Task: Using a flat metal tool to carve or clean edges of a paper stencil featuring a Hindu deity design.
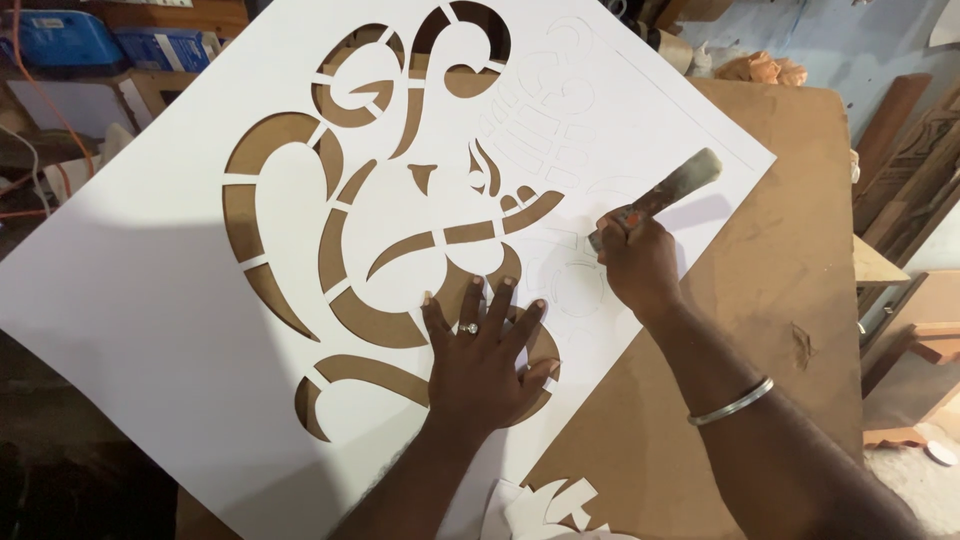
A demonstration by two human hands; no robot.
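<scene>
White sheet (150, 290): matt white board or thick paper, smooth, with clean-cut openings.
Worktable (780, 260): brown fibreboard-like wood, matt, dusty and scuffed, one small chipped spot.
Tool (660, 197): worn wooden-looking handle, dull and stained; its working end is hidden.
Ring (468, 328) on left hand (485, 365): shiny metal.
Bangle (730, 402) on the wrist of right hand (640, 265): polished silvery metal.
Cut-out scraps (550, 505): same matt white sheet.
Planks (900, 170): raw, rough timber.
Boxes (60, 38): glossy blue plastic.
</scene>
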